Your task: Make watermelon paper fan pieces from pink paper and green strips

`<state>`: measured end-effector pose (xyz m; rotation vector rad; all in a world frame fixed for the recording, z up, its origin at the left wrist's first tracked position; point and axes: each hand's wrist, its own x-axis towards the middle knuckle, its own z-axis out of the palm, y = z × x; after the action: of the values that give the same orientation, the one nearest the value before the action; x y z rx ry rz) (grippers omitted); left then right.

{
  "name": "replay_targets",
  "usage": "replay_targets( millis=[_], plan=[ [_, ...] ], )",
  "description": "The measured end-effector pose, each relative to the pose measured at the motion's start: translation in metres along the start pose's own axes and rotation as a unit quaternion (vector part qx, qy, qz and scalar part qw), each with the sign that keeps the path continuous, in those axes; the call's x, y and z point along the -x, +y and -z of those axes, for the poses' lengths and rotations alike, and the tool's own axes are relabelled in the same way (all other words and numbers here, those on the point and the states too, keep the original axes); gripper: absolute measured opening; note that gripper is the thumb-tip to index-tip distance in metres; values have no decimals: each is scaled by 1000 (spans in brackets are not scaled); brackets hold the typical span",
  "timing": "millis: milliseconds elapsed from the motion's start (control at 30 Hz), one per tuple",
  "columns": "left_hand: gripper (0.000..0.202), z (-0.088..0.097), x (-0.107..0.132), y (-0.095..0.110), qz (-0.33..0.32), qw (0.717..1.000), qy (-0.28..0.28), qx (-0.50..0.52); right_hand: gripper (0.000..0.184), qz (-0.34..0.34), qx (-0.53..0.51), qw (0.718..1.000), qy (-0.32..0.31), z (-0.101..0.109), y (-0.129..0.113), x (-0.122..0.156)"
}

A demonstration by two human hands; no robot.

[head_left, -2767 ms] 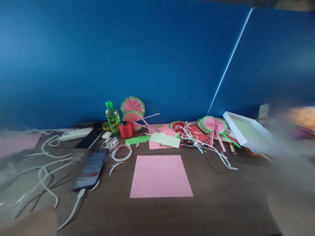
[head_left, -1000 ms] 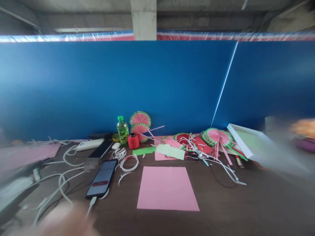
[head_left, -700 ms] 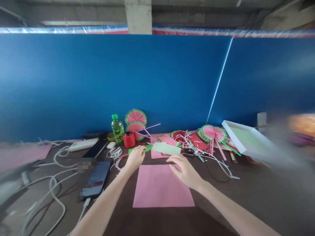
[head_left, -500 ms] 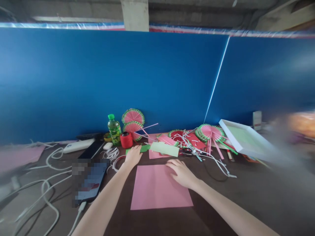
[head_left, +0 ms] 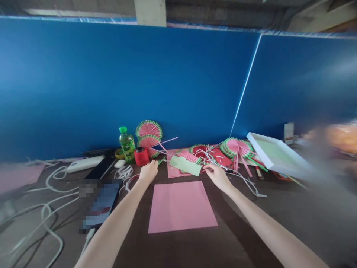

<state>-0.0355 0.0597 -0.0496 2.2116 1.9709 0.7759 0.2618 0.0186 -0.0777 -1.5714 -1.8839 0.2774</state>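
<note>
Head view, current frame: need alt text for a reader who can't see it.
Two bare arms reach across a dark table: the left hand rests by a red spool, the right hand at white paper trimmings beside a pale green card. A pink square sheet lies flat between the arms, paper fans behind against a blue partition.

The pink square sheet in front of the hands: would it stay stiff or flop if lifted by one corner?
The pink sheet lies flat and looks thin, so it would probably droop. It seems very light; a push would likely slide it over the table. It probably creases easily, like the pleated fans behind.
</note>
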Motion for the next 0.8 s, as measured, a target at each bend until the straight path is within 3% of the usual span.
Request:
replay_targets(
  millis=[133,267,400,533,633,800],
  plan=[
    [12,18,-7,4,83,984,88,133,30,-17,61,998,-2,6,12,-10],
    [8,28,-13,12,144,922,151,326,37,-24,133,990,-49,9,13,-15],
    [10,8,-6,22,166,829,94,525,41,-35,191,976,-95,13,10,-20],
    [18,-23,10,25,186,751,20,634,36,-48,269,955,-112,27,-4,-23],
    [20,-35,16,21,194,710,-13,677,30,-66,336,935,-94,43,-18,-23],
    [18,-39,15,15,199,666,-30,719,34,-97,407,907,-50,56,-27,-24]
  ],
)
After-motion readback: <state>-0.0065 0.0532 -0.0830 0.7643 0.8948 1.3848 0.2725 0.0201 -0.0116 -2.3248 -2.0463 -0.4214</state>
